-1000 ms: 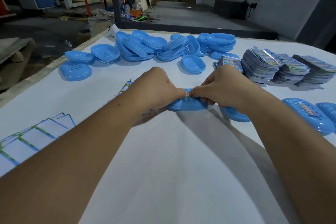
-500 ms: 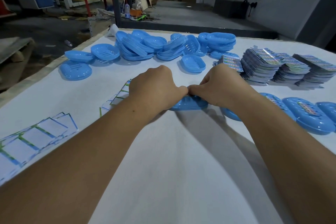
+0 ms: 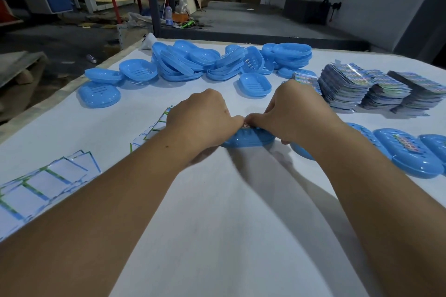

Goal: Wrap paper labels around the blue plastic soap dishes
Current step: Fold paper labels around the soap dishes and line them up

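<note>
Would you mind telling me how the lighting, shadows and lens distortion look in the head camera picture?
Head view: dim, bluish light; soft forearm shadows fall on the white table below the left hand and right hand; wide-angle stretch swells the forearms at the bottom edge and bends the table edge; the labelled soap dish carries a faint sheen; the background hall is dark and soft.

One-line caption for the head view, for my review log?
Both hands, left and right, pinch a paper label over a blue soap dish on the white table.
</note>
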